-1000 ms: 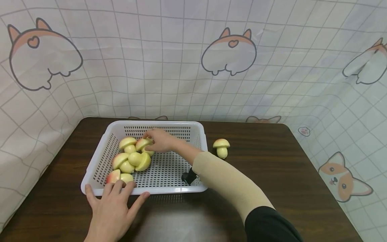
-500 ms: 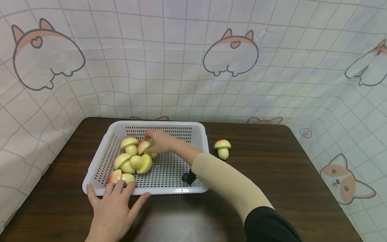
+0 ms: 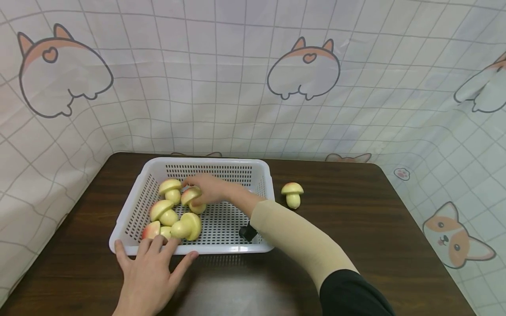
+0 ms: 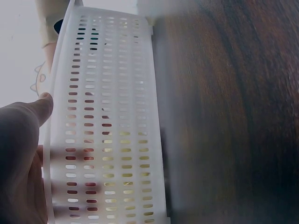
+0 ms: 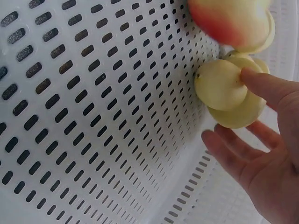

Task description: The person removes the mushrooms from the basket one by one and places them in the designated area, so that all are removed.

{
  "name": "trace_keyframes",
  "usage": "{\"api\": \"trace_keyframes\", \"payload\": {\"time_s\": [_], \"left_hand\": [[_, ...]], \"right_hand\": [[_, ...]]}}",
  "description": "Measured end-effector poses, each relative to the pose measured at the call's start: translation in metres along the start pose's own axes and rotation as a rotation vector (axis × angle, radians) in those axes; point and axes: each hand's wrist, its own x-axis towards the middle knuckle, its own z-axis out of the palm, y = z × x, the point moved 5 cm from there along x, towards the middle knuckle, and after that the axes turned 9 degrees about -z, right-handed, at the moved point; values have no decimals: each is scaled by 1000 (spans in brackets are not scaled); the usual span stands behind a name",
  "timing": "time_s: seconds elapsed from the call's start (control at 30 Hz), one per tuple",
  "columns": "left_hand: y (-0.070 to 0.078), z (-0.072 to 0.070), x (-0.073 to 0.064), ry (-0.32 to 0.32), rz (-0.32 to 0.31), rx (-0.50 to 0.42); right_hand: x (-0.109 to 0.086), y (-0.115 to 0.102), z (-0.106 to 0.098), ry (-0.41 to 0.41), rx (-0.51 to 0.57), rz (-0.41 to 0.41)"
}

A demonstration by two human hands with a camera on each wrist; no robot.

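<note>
inside basket (image 3: 229, 226), right hand (image 3: 209, 188) straddling mushroom (image 3: 190, 195)

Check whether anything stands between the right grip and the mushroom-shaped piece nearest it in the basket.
Nothing visible does. The right grip is already at the mushroom-shaped piece, its thumb against it; the red-tinged piece lies to one side, not between them.

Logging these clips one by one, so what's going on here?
A person's right hand touches a pale-green, mushroom-shaped piece inside a white, rectangular, perforated plastic basket, while the left hand holds the basket's near rim. Four similar pieces lie in the basket's left part; one more piece sits on the dark brown table right of it.
</note>
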Motion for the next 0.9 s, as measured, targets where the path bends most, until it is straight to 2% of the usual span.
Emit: {"api": "trace_keyframes", "payload": {"time_s": [0.13, 0.37, 0.6, 0.9], "left_hand": [[1, -1, 0, -10, -4, 0], [0, 1, 0, -18, -5, 2], [0, 2, -1, -10, -5, -2], [0, 1, 1, -25, -17, 10]], "right_hand": [[-1, -2, 2, -31, -12, -32], [-4, 0, 2, -33, 10, 22], [-5, 1, 1, -39, 36, 32], [-9, 2, -14, 29, 48, 62]]}}
